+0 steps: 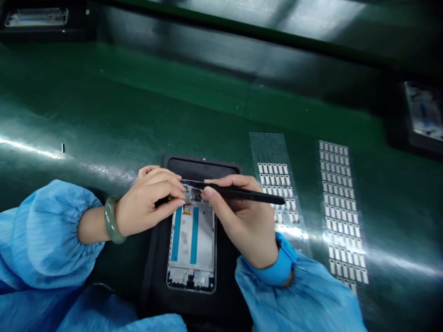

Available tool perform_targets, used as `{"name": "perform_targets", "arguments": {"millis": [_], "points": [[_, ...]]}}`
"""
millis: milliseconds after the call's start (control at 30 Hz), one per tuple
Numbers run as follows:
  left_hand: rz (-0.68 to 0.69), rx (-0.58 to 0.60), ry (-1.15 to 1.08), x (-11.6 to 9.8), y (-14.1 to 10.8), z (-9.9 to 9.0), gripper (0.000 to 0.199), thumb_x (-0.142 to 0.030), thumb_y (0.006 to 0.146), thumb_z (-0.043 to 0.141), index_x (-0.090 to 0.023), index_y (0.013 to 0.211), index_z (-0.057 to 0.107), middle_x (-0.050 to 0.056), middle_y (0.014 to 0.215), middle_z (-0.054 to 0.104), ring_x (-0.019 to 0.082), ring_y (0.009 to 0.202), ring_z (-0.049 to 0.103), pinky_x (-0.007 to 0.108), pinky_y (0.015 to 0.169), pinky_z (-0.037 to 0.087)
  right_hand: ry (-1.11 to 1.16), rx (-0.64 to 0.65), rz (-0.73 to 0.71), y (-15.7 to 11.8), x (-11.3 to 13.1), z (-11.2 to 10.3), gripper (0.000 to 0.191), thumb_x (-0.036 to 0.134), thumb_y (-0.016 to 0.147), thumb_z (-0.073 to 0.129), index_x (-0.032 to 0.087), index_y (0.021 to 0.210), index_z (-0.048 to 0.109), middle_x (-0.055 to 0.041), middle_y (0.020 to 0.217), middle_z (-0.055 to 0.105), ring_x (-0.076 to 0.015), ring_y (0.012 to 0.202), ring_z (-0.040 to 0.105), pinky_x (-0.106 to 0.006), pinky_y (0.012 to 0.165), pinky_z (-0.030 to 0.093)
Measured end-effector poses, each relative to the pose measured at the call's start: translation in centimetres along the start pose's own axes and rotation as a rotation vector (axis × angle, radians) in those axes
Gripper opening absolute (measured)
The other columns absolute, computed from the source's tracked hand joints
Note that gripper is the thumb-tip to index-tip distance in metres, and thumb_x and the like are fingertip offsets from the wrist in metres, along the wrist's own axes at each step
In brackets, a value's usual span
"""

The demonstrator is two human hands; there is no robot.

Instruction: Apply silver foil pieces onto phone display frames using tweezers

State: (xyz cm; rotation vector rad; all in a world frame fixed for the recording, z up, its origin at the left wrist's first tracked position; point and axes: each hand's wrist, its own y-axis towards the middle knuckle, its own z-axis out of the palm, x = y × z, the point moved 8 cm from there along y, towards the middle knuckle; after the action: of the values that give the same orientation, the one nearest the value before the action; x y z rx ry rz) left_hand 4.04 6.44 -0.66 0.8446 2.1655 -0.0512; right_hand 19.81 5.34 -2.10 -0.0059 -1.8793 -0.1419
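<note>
A phone's mid-frame (204, 235), silver-grey with two blue adhesive strips, lies in a black tray (230, 272) in front of me. My left hand (154, 198) is over its upper left corner, thumb and fingertips drawn together. Something dark and yellowish shows below those fingers, but what they pinch is hidden. My right hand (242, 214) grips slim black tweezers (254, 194) between thumb and fingers. Their tip points left, to the top end of the phone mid-frame, close to the left fingertips. Small parts under both hands are partly covered.
Right of the tray lies a clear sheet (268, 146) with rows of small white pieces, its top rows bare. A fuller sheet (341, 203) lies farther right. A tiny dark piece (62, 148) rests at left on the green table (114, 110). Black trays (78, 27) stand at the far corners.
</note>
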Motion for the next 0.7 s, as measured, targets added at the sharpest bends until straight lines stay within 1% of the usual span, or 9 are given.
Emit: {"name": "perform_targets", "arguments": {"millis": [133, 233, 367, 500, 600, 700], "points": [[0.049, 0.005, 0.092, -0.6, -0.3, 0.2, 0.008, -0.020, 0.090, 0.057, -0.021, 0.083, 0.061, -0.001, 0.095, 0.070, 0.019, 0.108, 0.058, 0.044, 0.101, 0.027, -0.048, 0.028, -0.021, -0.1, 0.1, 0.2, 0.016, 0.022, 0.081, 0.065, 0.025, 0.094, 0.055, -0.0013, 0.093, 0.066, -0.0156, 0.082, 0.068, -0.027, 0.066, 0.058], [0.072, 0.006, 0.120, -0.8, -0.5, 0.3, 0.010, -0.019, 0.090, 0.055, -0.022, 0.083, 0.061, -0.002, 0.096, 0.070, 0.019, 0.110, 0.057, 0.045, 0.103, 0.026, -0.069, 0.045, -0.035, -0.2, 0.0, 0.3, 0.017, 0.021, 0.082, 0.064, 0.025, 0.095, 0.055, -0.0018, 0.095, 0.066, -0.0166, 0.084, 0.068, -0.029, 0.069, 0.058], [0.088, 0.004, 0.137, -1.0, -0.5, 0.4, 0.010, -0.019, 0.091, 0.054, -0.021, 0.084, 0.061, -0.001, 0.099, 0.070, 0.019, 0.110, 0.056, 0.046, 0.103, 0.026, -0.084, 0.078, -0.067, -0.4, 0.0, 0.6, 0.019, 0.019, 0.083, 0.062, 0.026, 0.098, 0.053, -0.0023, 0.099, 0.066, -0.0180, 0.092, 0.068, -0.032, 0.077, 0.058], [0.089, 0.017, 0.141, -0.9, -0.5, 0.5, 0.010, -0.020, 0.092, 0.053, -0.022, 0.085, 0.061, -0.001, 0.099, 0.070, 0.019, 0.111, 0.056, 0.046, 0.103, 0.025, -0.174, 0.070, -0.200, -0.5, 1.2, 0.7, 0.020, 0.014, 0.083, 0.061, 0.027, 0.096, 0.052, -0.0015, 0.098, 0.066, -0.0170, 0.093, 0.067, -0.032, 0.081, 0.057], [0.084, 0.019, 0.142, -0.9, -0.5, 0.5, 0.011, -0.020, 0.092, 0.052, -0.022, 0.085, 0.061, -0.001, 0.098, 0.070, 0.019, 0.111, 0.056, 0.046, 0.103, 0.025, -0.247, 0.088, -0.296, -0.6, 2.0, 1.0, 0.022, 0.011, 0.083, 0.060, 0.027, 0.096, 0.053, -0.0020, 0.096, 0.067, -0.0170, 0.093, 0.066, -0.033, 0.081, 0.057], [0.082, 0.025, 0.144, -0.9, -0.5, 0.6, 0.011, -0.020, 0.092, 0.052, -0.022, 0.085, 0.061, -0.001, 0.099, 0.070, 0.019, 0.112, 0.056, 0.046, 0.104, 0.024, -0.240, 0.113, -0.352, -0.8, 2.5, 1.1, 0.023, 0.010, 0.082, 0.060, 0.027, 0.096, 0.054, -0.0034, 0.097, 0.067, -0.0182, 0.094, 0.066, -0.035, 0.081, 0.056]]}}
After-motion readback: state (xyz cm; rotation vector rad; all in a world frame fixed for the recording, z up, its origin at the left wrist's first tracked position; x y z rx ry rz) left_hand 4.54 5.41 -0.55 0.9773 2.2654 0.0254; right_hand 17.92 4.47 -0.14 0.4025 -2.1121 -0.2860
